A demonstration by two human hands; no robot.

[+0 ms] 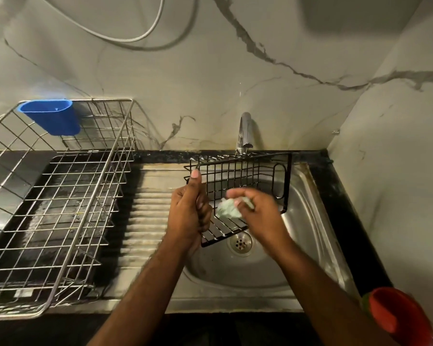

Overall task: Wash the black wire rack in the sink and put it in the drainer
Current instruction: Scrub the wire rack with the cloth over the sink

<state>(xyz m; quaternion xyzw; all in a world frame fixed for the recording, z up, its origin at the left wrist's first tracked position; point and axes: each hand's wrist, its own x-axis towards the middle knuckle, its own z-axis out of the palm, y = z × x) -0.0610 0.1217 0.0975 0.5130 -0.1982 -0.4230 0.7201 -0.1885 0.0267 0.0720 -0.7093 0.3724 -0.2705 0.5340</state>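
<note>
Both forearms reach forward; left hand (pixel 190 208) curled, thumb up, right hand (pixel 255 208) pinching, blurred.

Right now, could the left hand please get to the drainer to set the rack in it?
Probably yes. The left hand grips the black rack over the sink, and the drainer sits open-topped just to its left, with only the ribbed draining board between.

— Where's your black wire rack (pixel 248 176)?
— You've got it tilted over the steel sink (pixel 308 221), near the drain, one gridded side facing you.
— And your drainer (pixel 60 196)?
— Silver wire basket, sitting left of the sink on the counter.
</note>
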